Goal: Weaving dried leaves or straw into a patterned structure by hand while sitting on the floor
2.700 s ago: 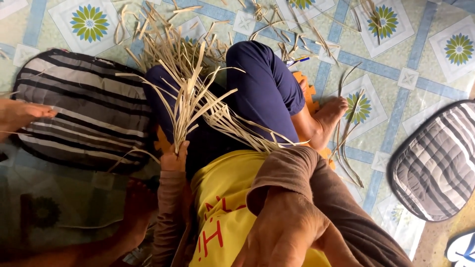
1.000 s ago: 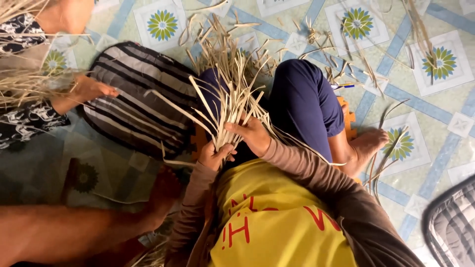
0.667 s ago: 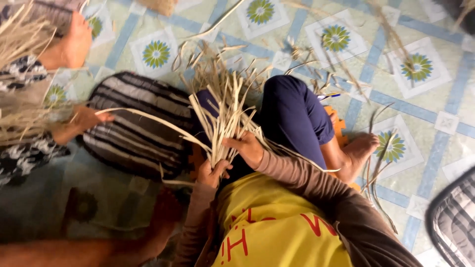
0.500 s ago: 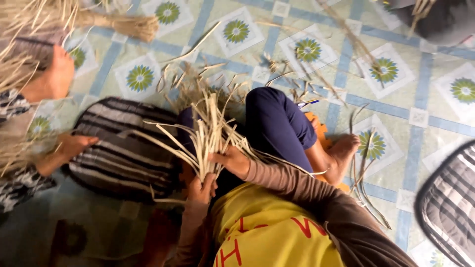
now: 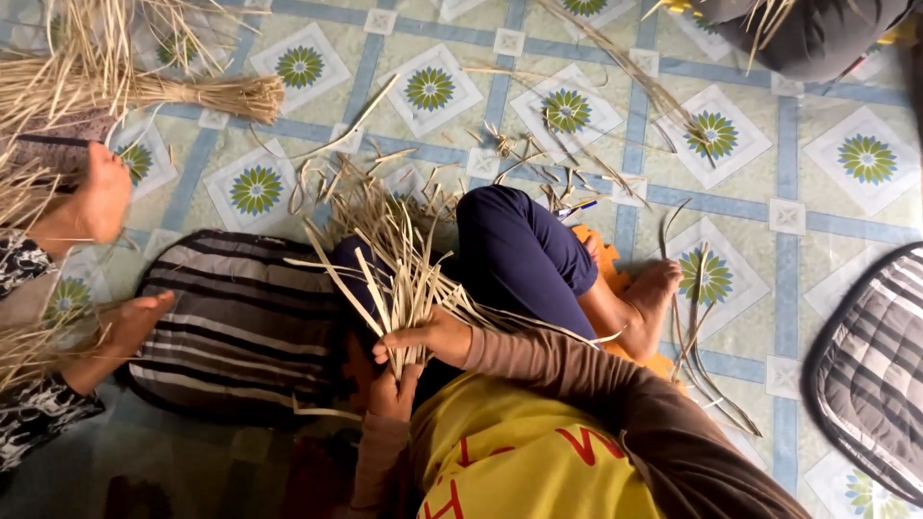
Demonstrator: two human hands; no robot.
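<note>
Head view shows my left hand (image 5: 392, 392) and right hand (image 5: 428, 336) clenched around a bundle of pale dried palm strips (image 5: 389, 274), above the flower-patterned tiled floor (image 5: 798, 173).

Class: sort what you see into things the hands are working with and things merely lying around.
In hand: bunch of pale strips, left hand, right hand.
Lying about: striped cushion, tied bundle, loose scraps, grey cushion.
</note>
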